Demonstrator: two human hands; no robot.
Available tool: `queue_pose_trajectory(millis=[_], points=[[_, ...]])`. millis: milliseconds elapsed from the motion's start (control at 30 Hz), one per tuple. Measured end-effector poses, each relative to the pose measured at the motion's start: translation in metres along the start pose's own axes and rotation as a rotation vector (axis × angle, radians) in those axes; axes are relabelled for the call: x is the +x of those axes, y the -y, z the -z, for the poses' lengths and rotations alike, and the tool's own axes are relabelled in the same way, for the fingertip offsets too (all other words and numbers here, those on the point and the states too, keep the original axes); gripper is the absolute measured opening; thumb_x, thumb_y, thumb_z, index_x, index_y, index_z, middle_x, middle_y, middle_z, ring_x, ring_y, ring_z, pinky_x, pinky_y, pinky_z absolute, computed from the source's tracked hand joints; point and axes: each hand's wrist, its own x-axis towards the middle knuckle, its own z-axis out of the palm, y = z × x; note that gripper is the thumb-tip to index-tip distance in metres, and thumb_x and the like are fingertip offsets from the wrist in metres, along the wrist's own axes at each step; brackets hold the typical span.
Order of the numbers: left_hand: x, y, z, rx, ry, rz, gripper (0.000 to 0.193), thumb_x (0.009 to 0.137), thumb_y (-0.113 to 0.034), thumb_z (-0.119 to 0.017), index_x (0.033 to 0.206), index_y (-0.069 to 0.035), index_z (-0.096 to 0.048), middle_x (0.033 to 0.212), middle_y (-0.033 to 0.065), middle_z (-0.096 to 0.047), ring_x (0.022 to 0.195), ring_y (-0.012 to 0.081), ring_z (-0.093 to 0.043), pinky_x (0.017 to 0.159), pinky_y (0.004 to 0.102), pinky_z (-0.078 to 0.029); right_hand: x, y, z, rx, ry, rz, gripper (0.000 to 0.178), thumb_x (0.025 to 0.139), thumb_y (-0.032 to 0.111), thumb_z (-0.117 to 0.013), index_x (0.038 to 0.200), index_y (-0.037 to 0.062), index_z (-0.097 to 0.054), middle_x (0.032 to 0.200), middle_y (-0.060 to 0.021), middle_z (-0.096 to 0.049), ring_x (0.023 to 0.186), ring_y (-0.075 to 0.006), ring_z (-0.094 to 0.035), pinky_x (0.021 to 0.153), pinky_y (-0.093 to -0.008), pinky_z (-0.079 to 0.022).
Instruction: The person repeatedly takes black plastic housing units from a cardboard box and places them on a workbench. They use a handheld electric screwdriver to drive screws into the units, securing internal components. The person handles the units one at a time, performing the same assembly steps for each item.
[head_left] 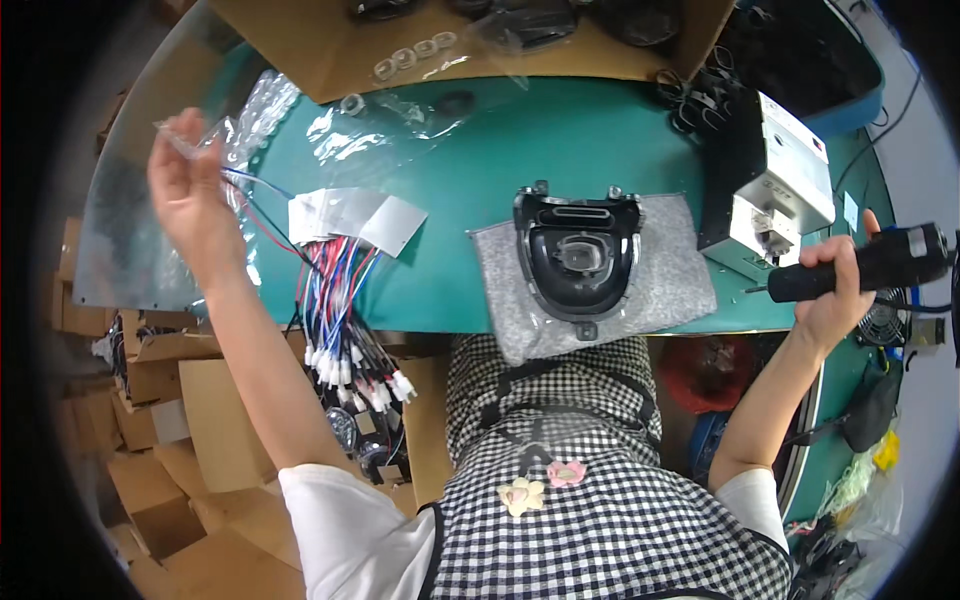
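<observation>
At about nine o'clock, the left hand (188,190) is lifting off the green tabletop (560,140), fingers pinched narrow on a small clear plastic bag (185,140). Just at its four o'clock, a bundle of red, blue and black wires with white connectors (345,310) is hanging over the table edge. At centre, a black moulded plastic housing (577,255) is lying on a grey felt pad (660,290). At three o'clock, the right hand (835,285) is wrapping fully closed around a black electric screwdriver (870,265), beside a white box-shaped machine (775,185).
</observation>
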Motion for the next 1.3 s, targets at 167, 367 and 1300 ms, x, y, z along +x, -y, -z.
queue_pose_trajectory(millis=[167,367,1300], points=[[0.034,-0.065,0.014,-0.529,0.313,-0.096,0.067,0.075,-0.027,-0.074,0.125,0.006,-0.045,0.123,0.0183,-0.053,0.117,0.0257,-0.050,0.094,0.0322,-0.043,-0.007,0.019,-0.005,0.078,-0.015,-0.029,0.058,0.081,0.008,-0.058,0.130,-0.0070,-0.032,0.066,-0.0076,-0.052,0.054,-0.0167,-0.054,0.054,-0.0277,-0.048],[-0.093,-0.111,-0.103,0.003,0.898,0.142,0.084,0.047,-0.038,-0.085,0.114,0.002,-0.057,0.110,0.0131,-0.060,0.101,0.0253,-0.056,0.089,0.0343,-0.041,-0.015,0.020,-0.029,0.228,0.049,-0.036,0.060,0.080,0.010,-0.058,0.130,-0.0063,-0.031,0.067,-0.0095,-0.052,0.055,-0.0191,-0.055,0.055,-0.0314,-0.050],[-0.170,-0.058,-0.186,0.458,0.964,0.009,0.077,0.047,-0.032,-0.086,0.114,-0.006,-0.056,0.112,0.0062,-0.058,0.110,0.0225,-0.050,0.107,0.0547,-0.015,-0.034,-0.025,-0.107,0.112,0.383,-0.126,0.063,0.077,0.012,-0.066,0.125,-0.0046,-0.029,0.070,-0.0128,-0.058,0.059,-0.0185,-0.057,0.060,-0.0307,-0.051]])
